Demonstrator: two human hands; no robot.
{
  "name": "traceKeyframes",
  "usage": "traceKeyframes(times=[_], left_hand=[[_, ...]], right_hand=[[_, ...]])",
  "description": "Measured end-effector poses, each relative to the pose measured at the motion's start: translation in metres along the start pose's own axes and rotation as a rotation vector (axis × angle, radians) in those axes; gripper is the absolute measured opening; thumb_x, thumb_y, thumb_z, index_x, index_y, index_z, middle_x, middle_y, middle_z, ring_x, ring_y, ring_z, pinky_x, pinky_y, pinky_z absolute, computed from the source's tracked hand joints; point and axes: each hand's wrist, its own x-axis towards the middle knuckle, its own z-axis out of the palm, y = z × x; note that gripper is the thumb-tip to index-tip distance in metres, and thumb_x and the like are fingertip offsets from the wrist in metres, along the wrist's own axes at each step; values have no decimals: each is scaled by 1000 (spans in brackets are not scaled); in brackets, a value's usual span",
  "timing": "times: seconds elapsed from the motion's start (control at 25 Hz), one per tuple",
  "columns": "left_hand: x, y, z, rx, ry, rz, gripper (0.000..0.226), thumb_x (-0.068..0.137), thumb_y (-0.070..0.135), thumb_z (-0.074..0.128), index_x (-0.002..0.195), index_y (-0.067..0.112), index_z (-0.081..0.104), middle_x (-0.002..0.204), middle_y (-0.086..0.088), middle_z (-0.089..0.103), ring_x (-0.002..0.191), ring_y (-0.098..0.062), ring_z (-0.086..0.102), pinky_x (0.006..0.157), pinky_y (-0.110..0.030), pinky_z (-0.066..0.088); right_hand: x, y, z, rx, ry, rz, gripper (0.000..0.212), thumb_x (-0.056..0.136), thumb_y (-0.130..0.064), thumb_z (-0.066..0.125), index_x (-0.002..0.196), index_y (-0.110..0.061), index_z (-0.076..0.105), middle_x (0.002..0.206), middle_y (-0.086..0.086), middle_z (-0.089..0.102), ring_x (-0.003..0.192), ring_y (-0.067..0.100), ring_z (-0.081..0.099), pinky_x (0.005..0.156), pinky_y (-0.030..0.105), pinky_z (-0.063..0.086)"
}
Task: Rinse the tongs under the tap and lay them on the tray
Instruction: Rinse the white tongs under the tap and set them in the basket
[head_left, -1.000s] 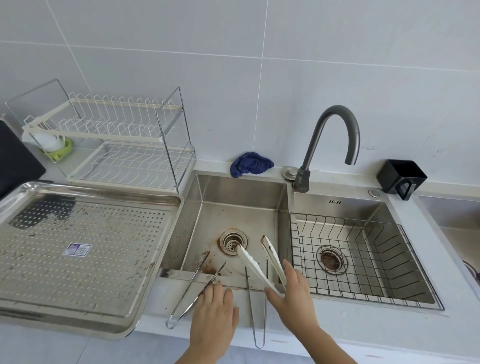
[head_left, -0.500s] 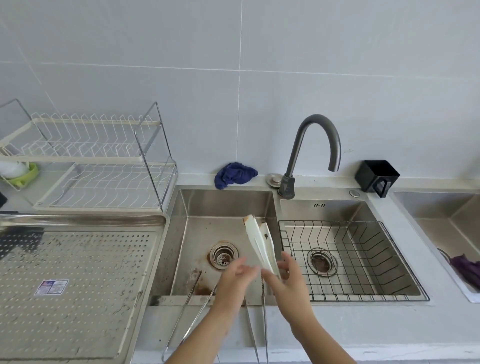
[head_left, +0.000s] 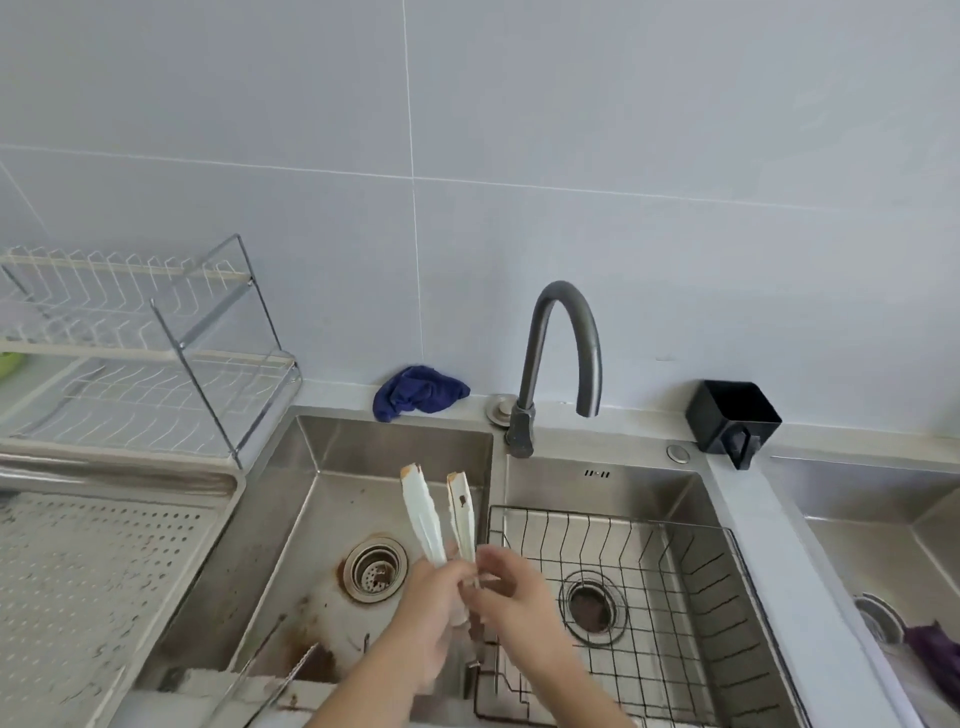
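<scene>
We grip the white plastic tongs with both hands, left hand and right hand closed round the handle end, stained tips up over the left steel sink basin. Rinsing hasn't begun; we must next reach the dry dark curved tap. The perforated steel tray waits at the counter's left edge, cut off; our fingers hide the hinge

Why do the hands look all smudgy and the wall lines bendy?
Head view: the left hand and right hand are motion-blurred around the white tongs; the wide lens bows the tile lines; the tap stays fairly sharp.
</scene>
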Motion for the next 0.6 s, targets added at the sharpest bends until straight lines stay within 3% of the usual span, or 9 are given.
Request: traceKeyframes(times=[0.16, 0.24, 0.32, 0.4, 0.48, 0.6], left_hand=[[11, 7, 19, -79, 68, 21, 51, 85, -11, 52, 131, 9, 63, 115, -28, 72, 98, -37, 71, 87, -57, 59], [15, 10, 21, -95, 107, 41, 49, 88, -11, 50, 130, 9, 61, 116, -26, 70, 103, -36, 72, 74, -49, 64], [16, 15, 21, -73, 120, 65, 46, 88, -11, 49, 128, 7, 63, 111, -21, 69, 99, -34, 72, 62, -39, 58], [20, 21, 19, -68, 119, 75, 44, 88, -11, 49, 126, 5, 64, 102, -19, 66, 93, -33, 67, 60, -37, 54], [23, 27, 17, -79, 115, 68, 42, 88, -11, 49, 124, 4, 65, 98, -20, 65, 89, -32, 64, 58, -36, 54], [27, 33, 13, -92, 106, 56, 41, 88, -12, 49, 123, 3, 64, 105, -23, 65, 87, -31, 66, 56, -35, 55]], right_hand=[[39, -17, -53, -176, -63, 0, 20, 93, -21, 66, 112, -17, 71, 100, 2, 77, 88, 21, 76, 84, 39, 63], [68, -35, -71, -174, -2, 10, 23, 98, -18, 64, 119, -10, 69, 99, 6, 76, 87, 24, 75, 84, 41, 64], [101, -57, -83, -53, 51, 43, 24, 101, -14, 60, 123, -8, 64, 96, 10, 74, 79, 26, 71, 77, 38, 65], [130, -78, -87, 108, 89, 93, 24, 103, -13, 57, 127, -7, 60, 91, 14, 68, 75, 26, 63, 70, 35, 60], [151, -88, -86, 172, 150, 121, 25, 104, -20, 59, 127, -9, 60, 91, 16, 68, 74, 25, 63, 74, 37, 62], [166, -88, -81, 212, 187, 158, 26, 102, -31, 62, 122, -14, 61, 96, 16, 71, 72, 22, 67, 64, 30, 65]])
